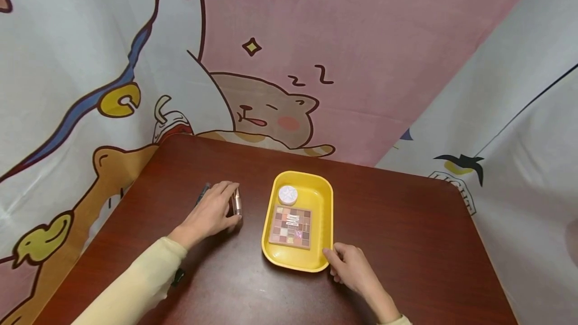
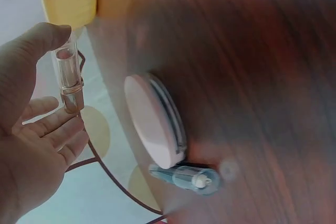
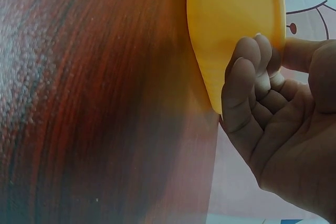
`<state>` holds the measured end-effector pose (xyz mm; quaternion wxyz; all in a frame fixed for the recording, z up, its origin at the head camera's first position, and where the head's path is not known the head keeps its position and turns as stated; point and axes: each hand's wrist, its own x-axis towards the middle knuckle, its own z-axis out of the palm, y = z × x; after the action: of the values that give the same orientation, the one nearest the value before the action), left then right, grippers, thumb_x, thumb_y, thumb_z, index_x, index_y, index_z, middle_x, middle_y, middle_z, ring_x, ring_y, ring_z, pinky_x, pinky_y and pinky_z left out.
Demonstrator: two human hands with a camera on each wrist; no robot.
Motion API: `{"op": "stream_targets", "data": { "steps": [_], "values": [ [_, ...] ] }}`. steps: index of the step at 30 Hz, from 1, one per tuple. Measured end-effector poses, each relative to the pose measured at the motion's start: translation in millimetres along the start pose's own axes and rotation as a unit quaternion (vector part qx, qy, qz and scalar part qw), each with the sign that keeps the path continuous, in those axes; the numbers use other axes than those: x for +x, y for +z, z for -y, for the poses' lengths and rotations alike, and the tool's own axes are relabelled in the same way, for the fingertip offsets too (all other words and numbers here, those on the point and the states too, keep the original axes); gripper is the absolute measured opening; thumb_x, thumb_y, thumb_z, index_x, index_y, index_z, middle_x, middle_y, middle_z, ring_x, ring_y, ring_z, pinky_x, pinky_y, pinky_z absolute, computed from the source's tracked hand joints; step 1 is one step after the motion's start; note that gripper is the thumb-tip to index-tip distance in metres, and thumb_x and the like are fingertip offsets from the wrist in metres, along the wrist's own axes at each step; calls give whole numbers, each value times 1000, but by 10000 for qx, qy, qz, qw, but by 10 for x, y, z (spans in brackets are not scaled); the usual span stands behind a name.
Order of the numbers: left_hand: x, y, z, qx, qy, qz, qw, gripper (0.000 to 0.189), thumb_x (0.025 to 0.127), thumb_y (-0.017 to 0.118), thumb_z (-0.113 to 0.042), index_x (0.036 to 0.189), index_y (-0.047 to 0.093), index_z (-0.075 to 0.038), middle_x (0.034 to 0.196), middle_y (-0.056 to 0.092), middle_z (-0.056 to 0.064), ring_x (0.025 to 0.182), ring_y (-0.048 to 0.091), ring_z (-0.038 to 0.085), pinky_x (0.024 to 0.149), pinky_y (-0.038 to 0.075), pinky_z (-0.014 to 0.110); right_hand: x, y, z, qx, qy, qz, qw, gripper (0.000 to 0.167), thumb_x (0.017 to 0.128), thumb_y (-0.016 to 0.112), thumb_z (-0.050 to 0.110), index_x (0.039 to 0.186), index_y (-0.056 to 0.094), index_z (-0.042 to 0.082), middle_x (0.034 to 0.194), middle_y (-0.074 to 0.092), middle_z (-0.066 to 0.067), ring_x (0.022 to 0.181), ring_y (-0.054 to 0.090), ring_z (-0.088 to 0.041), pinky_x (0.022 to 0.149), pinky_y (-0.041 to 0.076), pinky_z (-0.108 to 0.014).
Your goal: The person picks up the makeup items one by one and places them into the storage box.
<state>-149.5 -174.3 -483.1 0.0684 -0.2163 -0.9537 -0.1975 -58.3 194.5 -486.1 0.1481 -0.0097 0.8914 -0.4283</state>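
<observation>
Left grip (image 1: 211,213) pinches lipstick tube (image 1: 237,203) end to end, between yellow tray (image 1: 322,214) and left edge of table (image 1: 397,214). Right grip (image 1: 353,267) pinches yellow tray's near right rim, likely steadying it. Palette (image 1: 291,234) flat, stable; round case (image 1: 287,194) tucked beyond.

dark reddish-brown table (image 1: 402,209), wood grain, glossy patch at near edge. printed cloth (image 1: 384,39) hangs behind and to both sides, pink in the middle, white left and right. prints: sleeping animal head (image 1: 271,109), eye closed, pink cheek, just above table's far edge; two z marks (image 1: 323,75) over it; small yellow star (image 1: 251,46) up and left. big white paw (image 1: 179,19) with pink pads, raised. blue band (image 1: 74,112) with yellow bell (image 1: 108,103), left. yellow-green bird (image 1: 40,245) lower left. black-and-yellow bird (image 1: 465,164) right, above partly hidden lettering (image 1: 461,188).
</observation>
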Motion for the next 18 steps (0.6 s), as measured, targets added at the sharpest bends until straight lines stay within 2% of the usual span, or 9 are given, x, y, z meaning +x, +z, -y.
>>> {"op": "stream_targets", "data": {
  "steps": [9,18],
  "values": [
    [13,-71,-83,-30,168,-149,9997,85,73,92,-27,141,53,6,133,60,22,122,58,37,106,46,53,-8,0,-5,45,52,31,10000,37,103,63,27,72,53,9,59,56,0,50,57,-16,45,47,-27],
    [35,-122,-159,-99,177,-185,9996,86,73,93,-26,141,53,7,136,59,23,126,57,38,109,45,53,-7,5,-17,89,-81,16,9999,38,103,64,28,72,52,9,59,56,1,49,56,-15,44,46,-26]
  ]
}}
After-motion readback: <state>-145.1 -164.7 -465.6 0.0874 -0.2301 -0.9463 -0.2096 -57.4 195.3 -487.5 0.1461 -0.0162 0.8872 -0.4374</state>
